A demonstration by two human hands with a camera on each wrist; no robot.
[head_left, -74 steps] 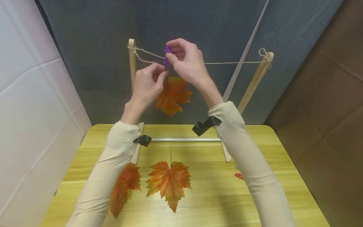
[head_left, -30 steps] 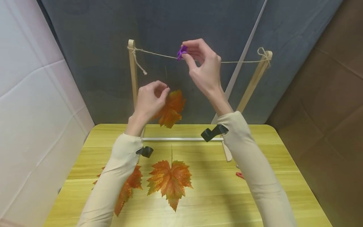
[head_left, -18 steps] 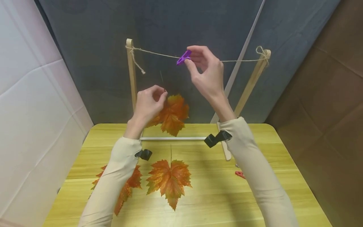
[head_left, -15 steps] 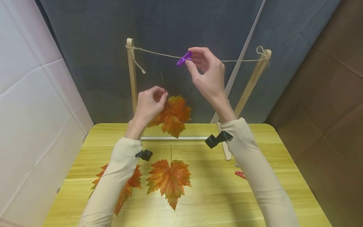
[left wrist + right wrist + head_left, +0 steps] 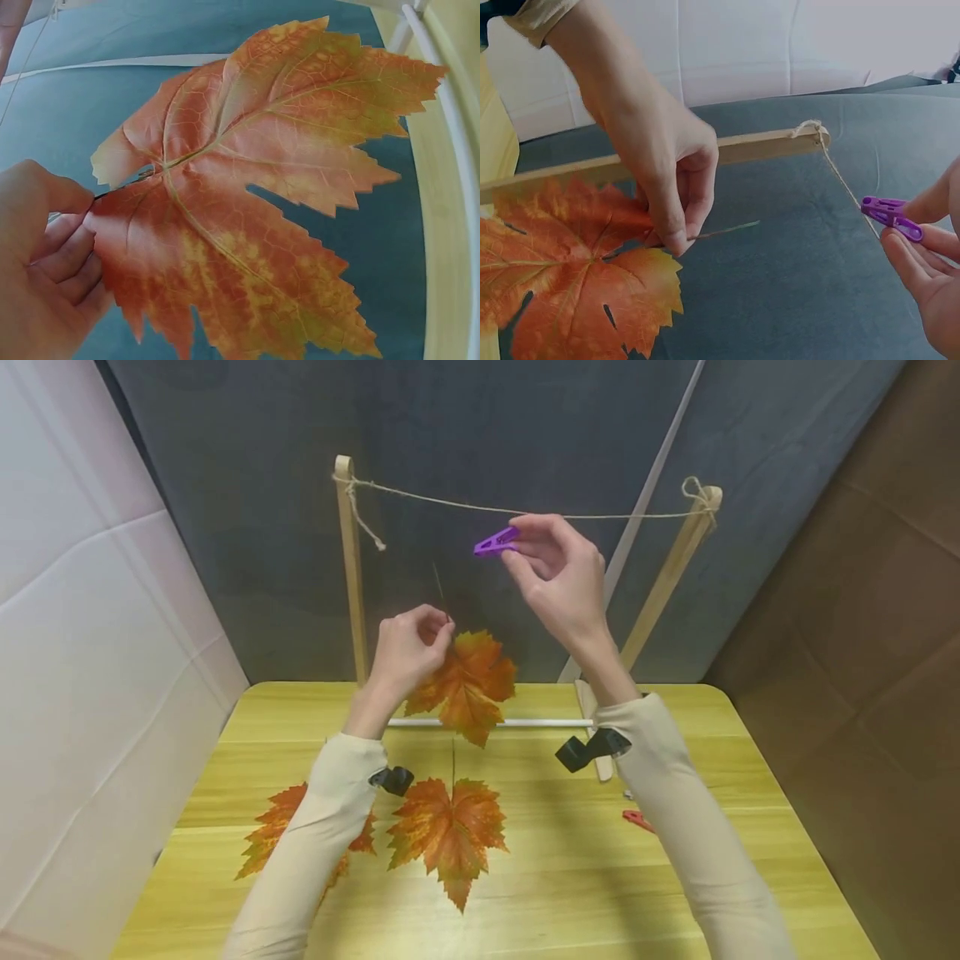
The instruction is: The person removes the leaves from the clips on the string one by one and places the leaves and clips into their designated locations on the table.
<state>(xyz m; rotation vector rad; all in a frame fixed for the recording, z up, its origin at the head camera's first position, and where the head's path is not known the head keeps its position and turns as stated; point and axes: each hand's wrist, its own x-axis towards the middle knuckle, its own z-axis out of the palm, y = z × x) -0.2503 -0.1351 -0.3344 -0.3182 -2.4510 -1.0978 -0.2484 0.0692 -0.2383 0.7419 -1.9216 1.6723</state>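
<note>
An orange-red artificial maple leaf (image 5: 472,681) hangs from my left hand (image 5: 412,647), whose thumb and fingertips pinch its thin stem. The stem's free end points up past the fingers; in the left wrist view the leaf (image 5: 247,172) spreads wide beyond the hand. My right hand (image 5: 562,572) pinches a purple clothespin (image 5: 497,542) by its handle end, its nose toward the left. The clothespin is just below the twine (image 5: 442,502) in the head view; in the right wrist view it overlaps the line, and whether they touch I cannot tell.
Wooden posts, left (image 5: 350,568) and right (image 5: 671,577), hold the twine. A white rod (image 5: 547,722) runs between their feet. On the wooden table (image 5: 555,877) lie a second leaf (image 5: 450,835), another leaf (image 5: 277,827) partly under my left forearm, and a red clothespin (image 5: 637,820) beside my right sleeve.
The purple clothespin has come away from the twine near the leaf stem, moving right and down with my right hand. My left hand has lowered the leaf, and the twine now runs straighter.
</note>
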